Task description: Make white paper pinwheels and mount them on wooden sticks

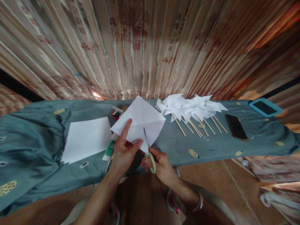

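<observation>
A creased square sheet of white paper [145, 112] is held up over the table, one corner toward me. My left hand [124, 150] grips its lower left edge, with the index finger along the front face and the thumb near the bottom. In my right hand [160, 164] are scissors [152, 162] with pale green handles. Their blades lie at the paper's lower corner and point up toward its centre, one blade in front of the sheet. The fingers of my right hand wrap the handles. The paper hides part of what lies behind it.
White paper sheets [86, 139] are stacked at the left. Beside them lies a green and white tube [109, 150]. Several paper pinwheels [192, 106] on sticks lie right of centre. Farther right are a dark phone [236, 127] and a blue-framed tablet [266, 107]. A curtain [140, 47] hangs behind the cloth-covered table [178, 153].
</observation>
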Demonstrator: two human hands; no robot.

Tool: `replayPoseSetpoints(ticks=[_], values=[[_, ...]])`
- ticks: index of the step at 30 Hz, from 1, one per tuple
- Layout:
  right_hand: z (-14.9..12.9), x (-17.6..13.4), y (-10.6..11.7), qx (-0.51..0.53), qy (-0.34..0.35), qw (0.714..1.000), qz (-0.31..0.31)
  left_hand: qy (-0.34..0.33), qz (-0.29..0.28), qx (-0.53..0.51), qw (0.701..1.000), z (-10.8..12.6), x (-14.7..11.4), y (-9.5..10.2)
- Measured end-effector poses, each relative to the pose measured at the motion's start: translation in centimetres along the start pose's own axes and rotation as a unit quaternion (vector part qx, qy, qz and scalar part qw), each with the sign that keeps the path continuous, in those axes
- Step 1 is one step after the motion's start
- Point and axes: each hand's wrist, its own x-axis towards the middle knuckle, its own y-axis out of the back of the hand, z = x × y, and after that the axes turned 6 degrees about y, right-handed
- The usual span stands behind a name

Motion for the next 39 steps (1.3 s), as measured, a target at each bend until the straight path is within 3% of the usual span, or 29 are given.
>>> replayPoseSetpoints(ticks=[28,33,39], values=[[0.6,0.0,0.1,0.031,-0.004,1.000,0.005,0.032,-0.002,0.042,0.999,0.4,0.0,-0.1],[1.0,-0.4,0.3,0.027,-0.010,0.998,-0.050,0.027,0.005,0.006,1.000,-0.2,0.5,0.4],[-0.1,-1.3,2.7,-0.055,-0.153,0.969,-0.187,0.055,0.052,-0.130,0.989,-0.1,2.0,1.9]])
